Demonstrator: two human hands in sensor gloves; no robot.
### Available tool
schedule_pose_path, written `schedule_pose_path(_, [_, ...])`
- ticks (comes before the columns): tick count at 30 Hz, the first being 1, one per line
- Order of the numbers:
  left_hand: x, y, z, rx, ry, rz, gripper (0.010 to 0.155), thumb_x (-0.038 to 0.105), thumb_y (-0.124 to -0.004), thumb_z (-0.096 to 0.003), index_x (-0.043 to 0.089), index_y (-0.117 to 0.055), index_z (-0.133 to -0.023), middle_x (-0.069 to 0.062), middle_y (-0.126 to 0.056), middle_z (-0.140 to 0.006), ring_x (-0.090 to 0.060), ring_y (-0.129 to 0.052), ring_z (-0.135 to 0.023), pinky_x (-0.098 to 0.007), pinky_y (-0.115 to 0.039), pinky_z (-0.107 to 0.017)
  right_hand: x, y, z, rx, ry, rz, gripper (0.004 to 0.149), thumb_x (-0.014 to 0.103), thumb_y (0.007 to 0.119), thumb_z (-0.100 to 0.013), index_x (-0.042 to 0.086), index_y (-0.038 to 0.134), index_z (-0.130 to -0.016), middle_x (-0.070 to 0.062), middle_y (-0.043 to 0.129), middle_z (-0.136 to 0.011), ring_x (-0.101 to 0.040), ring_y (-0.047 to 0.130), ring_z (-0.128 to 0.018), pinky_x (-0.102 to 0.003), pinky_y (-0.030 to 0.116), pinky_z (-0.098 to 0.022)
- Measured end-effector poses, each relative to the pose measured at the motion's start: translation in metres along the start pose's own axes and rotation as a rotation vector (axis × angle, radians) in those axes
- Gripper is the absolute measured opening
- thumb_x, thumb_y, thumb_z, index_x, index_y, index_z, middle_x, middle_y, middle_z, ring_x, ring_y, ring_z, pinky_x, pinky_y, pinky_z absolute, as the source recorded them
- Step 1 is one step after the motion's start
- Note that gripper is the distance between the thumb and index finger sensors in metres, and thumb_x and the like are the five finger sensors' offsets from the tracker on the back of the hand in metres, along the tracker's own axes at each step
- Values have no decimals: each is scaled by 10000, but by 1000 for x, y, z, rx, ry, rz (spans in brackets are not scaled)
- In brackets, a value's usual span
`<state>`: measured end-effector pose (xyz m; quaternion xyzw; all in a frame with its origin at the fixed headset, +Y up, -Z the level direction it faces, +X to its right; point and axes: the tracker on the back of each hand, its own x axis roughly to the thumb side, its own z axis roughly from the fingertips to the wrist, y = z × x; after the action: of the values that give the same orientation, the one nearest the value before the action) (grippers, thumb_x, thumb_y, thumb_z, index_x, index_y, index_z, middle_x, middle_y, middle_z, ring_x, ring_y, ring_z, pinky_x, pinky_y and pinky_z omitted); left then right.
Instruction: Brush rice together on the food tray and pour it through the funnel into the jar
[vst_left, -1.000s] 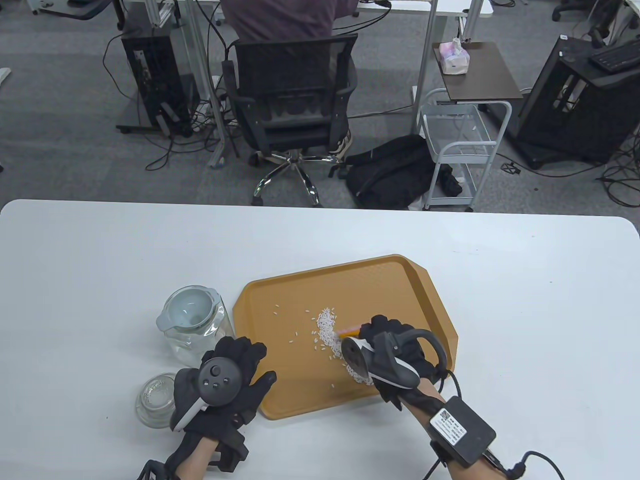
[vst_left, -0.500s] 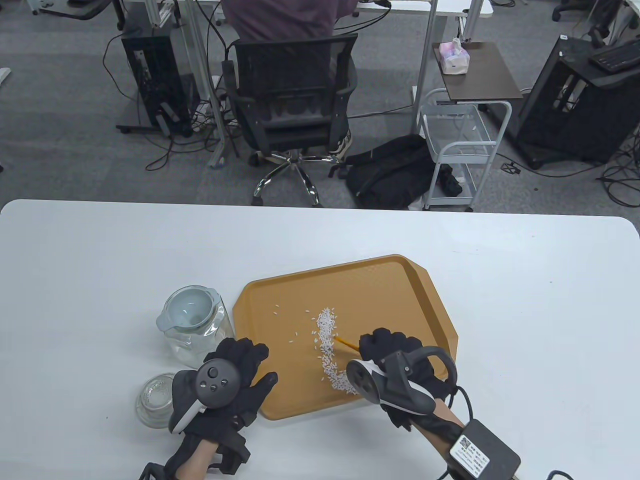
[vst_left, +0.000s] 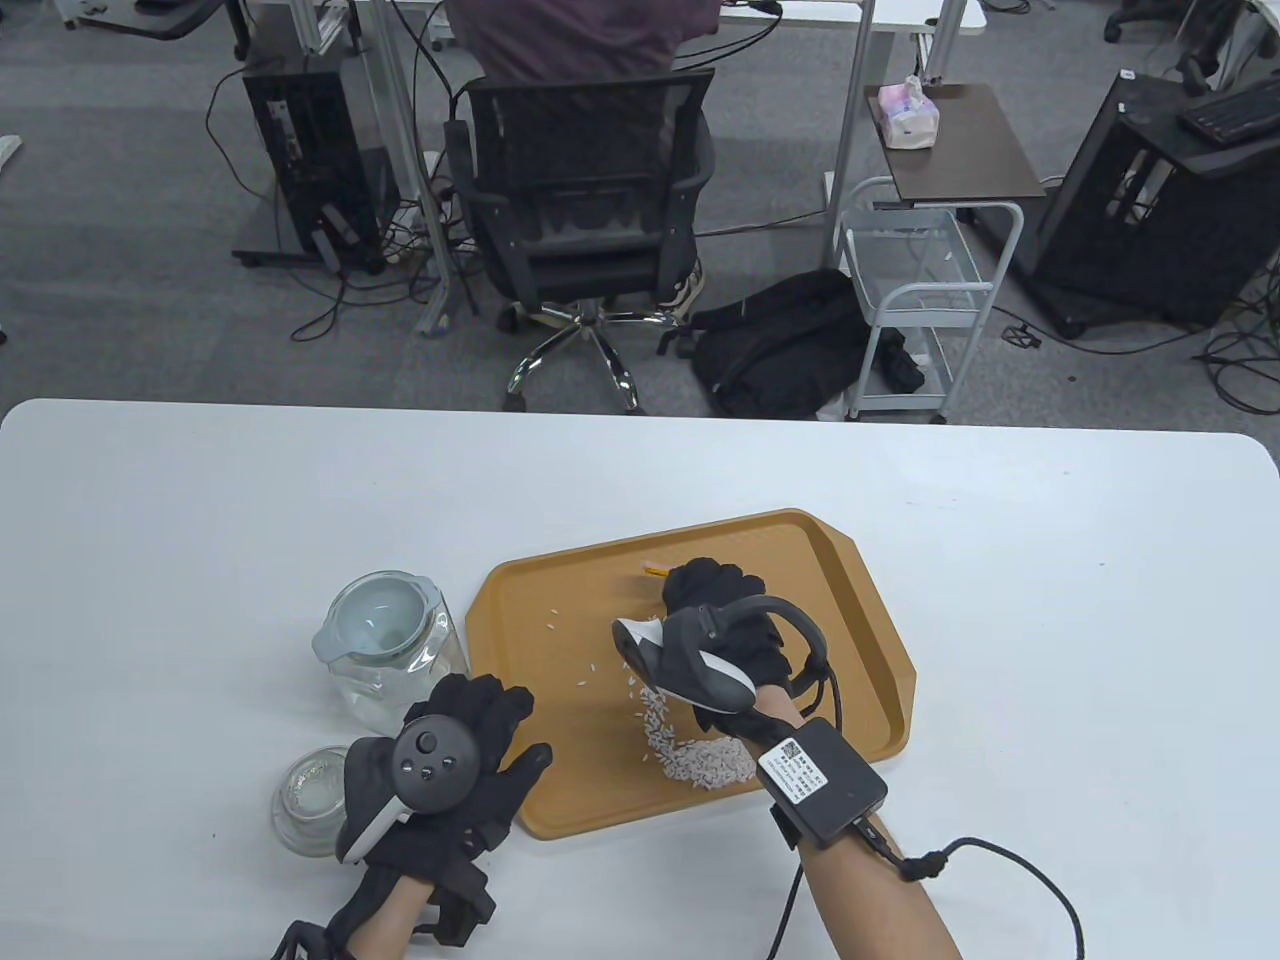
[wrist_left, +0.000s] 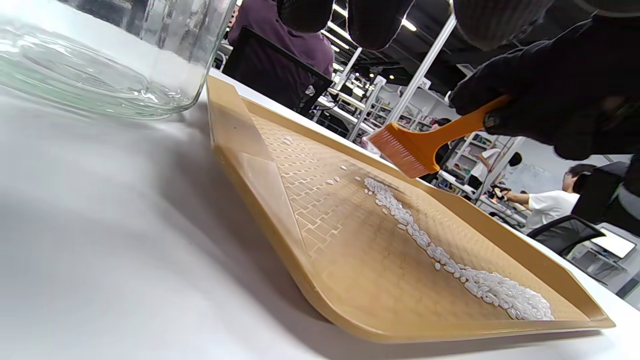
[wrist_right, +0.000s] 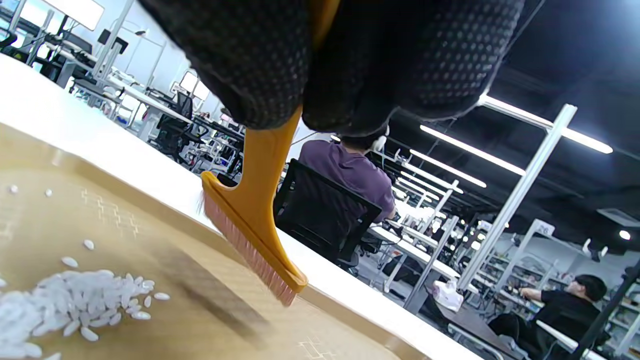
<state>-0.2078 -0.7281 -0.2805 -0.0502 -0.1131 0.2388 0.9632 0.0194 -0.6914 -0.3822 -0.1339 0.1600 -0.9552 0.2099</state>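
An orange food tray (vst_left: 868, 600) lies on the white table. White rice (vst_left: 700, 762) runs in a line to a pile by the tray's near edge, also seen in the left wrist view (wrist_left: 470, 280). My right hand (vst_left: 708, 592) grips an orange brush (wrist_right: 252, 220), its bristles raised just above the tray's far middle (wrist_left: 417, 147). A few loose grains (vst_left: 553, 622) lie to the left. My left hand (vst_left: 488, 722) rests with straight fingers on the tray's near left corner. The glass jar (vst_left: 390, 660) with a grey funnel (vst_left: 380, 615) stands left of the tray.
A round glass lid (vst_left: 308, 800) sits on the table left of my left hand. Beyond the table's far edge a person sits in a black office chair (vst_left: 585, 200), with a backpack (vst_left: 790, 345) and a white cart (vst_left: 925, 300) nearby.
My right hand swept the brush toward the tray's near edge, lengthening the rice line, then lifted and moved to the far middle. The left hand stayed put.
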Motion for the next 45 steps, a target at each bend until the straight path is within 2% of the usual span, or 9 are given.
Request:
schedule_pose_path(4, [0,0,0,3,4,-8,671,575,-665,-506,251,-543,-1081,-127,-417,-1197,-399,-232,-1105,-663,-206,-754,6,5,5,-14,-35,0,480,220,882,-379,191,857,-858,-122,877,-827,-223,1008,-571,-390,919,-426])
schedule_pose_path(8, [0,0,0,0,2,-20,670,575,-665,-505,253,-547,-1080,-129,-417,-1197,-400,-232,-1104,-663,-209,-754,8,1,23,-5,-81,-68,474,228,899,-373,183,878,-844,-107,939,-793,-208,1039,-537,-371,934,-399])
schedule_pose_path(19, [4,-1,2,14,-3,-62,666,576,-666,-503,253,-560,-1076,-128,-425,-1196,-399,-263,-1100,-663,-218,-755,-3,-41,89,115,-243,-200,467,236,917,-369,157,906,-830,-126,963,-763,-209,1040,-496,-375,922,-394])
schedule_pose_path(23, [4,-1,2,15,1,-61,664,575,-665,-504,252,-562,-1075,-130,-423,-1196,-399,-262,-1099,-663,-218,-755,-9,-53,104,163,-284,-195,469,242,910,-378,168,897,-841,-120,961,-766,-200,1033,-479,-370,915,-383])
schedule_pose_path(26, [4,-1,2,20,4,-59,671,576,-664,-504,249,-551,-1079,-127,-424,-1196,-399,-264,-1100,-663,-219,-755,-11,-59,111,155,-284,-174,474,236,891,-393,179,874,-864,-121,943,-786,-200,1017,-441,-374,903,-352])
schedule_pose_path(29, [3,1,3,50,-17,-37,683,570,-665,-506,232,-526,-1083,-112,-478,-1186,-392,-317,-1108,-654,-255,-772,-10,-63,107,62,-268,-126,480,235,884,-393,183,864,-870,-120,944,-787,-195,1017,-446,-372,906,-358])
schedule_pose_path(32, [2,4,5,82,-31,-8,669,578,-663,-503,241,-559,-1071,-88,-640,-1136,-379,-532,-1084,-653,-430,-769,-8,-60,92,-18,-212,-112,494,215,872,-398,162,844,-889,-147,932,-802,-202,1019,-490,-388,909,-398])
schedule_pose_path(38, [2,8,8,131,-38,9,642,580,-664,-501,240,-622,-1043,-71,-789,-1042,-370,-734,-983,-625,-568,-722,5,-32,35,37,-111,-158,520,185,834,-421,159,765,-936,-132,861,-873,-236,962,-589,-432,851,-476])
schedule_pose_path(45, [-2,14,10,185,-34,35,585,481,-608,-526,229,-590,-1054,-76,-806,-1021,-358,-794,-932,-614,-601,-702,32,-8,11,15,-103,-131,520,170,805,-424,179,744,-941,-118,819,-906,-257,919,-664,-472,802,-537])
